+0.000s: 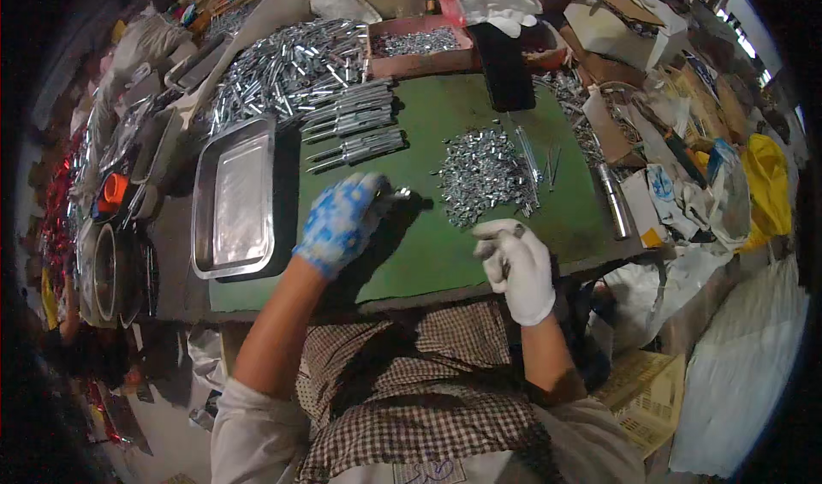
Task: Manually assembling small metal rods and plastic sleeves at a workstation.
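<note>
My left hand (347, 218), in a blue-and-white patterned glove, is closed around shiny metal rods (401, 194); only their ends stick out on the right side. My right hand (518, 265), in a white glove, hovers at the near edge of a heap of small silvery metal pieces (485, 176). Its fingers are bent together, and whatever sits between them is too small to make out. Beyond my left hand, slim pointed metal rods (355, 150) lie side by side in rows on the green work surface (411, 261).
An empty metal tray (233, 197) stands at left. Behind are a large pile of metal tubes (291, 68), a pink bin (419, 47) of small parts, a dark phone-shaped slab (503, 68) and white gloves (497, 0). A metal cylinder (613, 201) and thin rods (527, 160) lie right.
</note>
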Motion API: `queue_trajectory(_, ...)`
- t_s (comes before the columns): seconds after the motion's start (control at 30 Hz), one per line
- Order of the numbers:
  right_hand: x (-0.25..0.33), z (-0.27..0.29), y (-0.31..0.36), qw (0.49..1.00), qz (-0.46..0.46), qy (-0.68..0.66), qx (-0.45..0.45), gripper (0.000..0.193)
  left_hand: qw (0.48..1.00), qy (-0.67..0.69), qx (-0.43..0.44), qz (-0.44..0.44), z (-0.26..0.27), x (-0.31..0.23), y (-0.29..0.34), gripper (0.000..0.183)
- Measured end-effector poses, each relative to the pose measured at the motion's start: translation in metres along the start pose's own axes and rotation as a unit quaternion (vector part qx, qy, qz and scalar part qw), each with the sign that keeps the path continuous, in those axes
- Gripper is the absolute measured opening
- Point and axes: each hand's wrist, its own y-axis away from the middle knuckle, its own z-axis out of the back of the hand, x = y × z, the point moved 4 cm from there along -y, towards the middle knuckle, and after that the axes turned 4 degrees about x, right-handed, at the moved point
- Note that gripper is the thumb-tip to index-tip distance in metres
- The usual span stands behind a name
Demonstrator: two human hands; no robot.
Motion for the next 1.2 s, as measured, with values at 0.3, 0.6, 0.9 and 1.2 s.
queue_trajectory(0.3,0.008,-0.025,0.004,0.993,-0.088,0.041,0.069,0.028,0.984,-0.074,0.131,-0.101,0.026,-0.077,0.020,0.039)
queue_trajectory(0.6,-0.001,-0.013,0.002,0.980,-0.064,0.184,0.028,0.022,0.986,0.063,0.150,-0.047,0.022,-0.070,0.035,0.047)
queue_trajectory(0.9,0.011,0.005,0.002,0.902,0.115,0.404,-0.098,0.019,0.987,0.011,0.158,-0.006,0.009,-0.076,0.043,0.042)
queue_trajectory(1.2,0.013,0.003,-0.032,0.793,0.114,0.595,-0.065,0.020,0.986,-0.005,0.163,0.029,-0.005,-0.086,0.041,0.037)
